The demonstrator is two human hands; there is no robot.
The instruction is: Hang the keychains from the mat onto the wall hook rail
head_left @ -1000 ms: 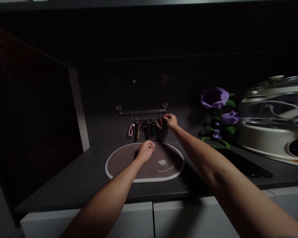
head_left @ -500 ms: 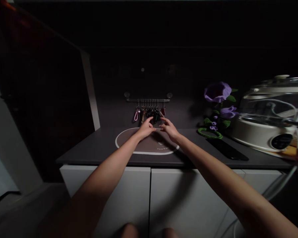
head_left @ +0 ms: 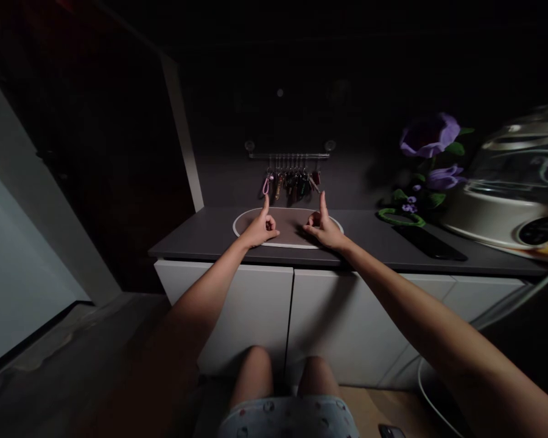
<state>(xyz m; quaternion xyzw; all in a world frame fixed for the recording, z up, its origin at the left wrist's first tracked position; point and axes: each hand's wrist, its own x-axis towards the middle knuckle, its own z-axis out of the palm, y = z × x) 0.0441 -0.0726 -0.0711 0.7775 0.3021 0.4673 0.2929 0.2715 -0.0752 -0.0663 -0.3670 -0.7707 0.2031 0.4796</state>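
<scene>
My left hand (head_left: 258,230) and my right hand (head_left: 327,231) hover over an oval brown mat (head_left: 290,220) with a white border, on a dark counter. On each hand the index finger points up, the thumb stretches inward and the other fingers curl. Neither hand holds anything, and a gap separates them. Behind them a clear rail (head_left: 288,156) on the wall carries hooks with several keys and key rings, among them a pink loop (head_left: 266,184) at the left and a dark red tag (head_left: 316,177) at the right.
At the right stand purple fabric flowers (head_left: 431,139) with a green ring base (head_left: 400,217). A black flat object (head_left: 429,242) lies before them, beside a cream appliance (head_left: 488,207) with a clear lid. White cabinet doors (head_left: 237,298) front the counter. A phone-like object (head_left: 391,431) is on the floor.
My hands have gone from loosely spread fingers near the keys to raised index fingers, lower and further apart. The view has tilted down, showing my knees and the floor.
</scene>
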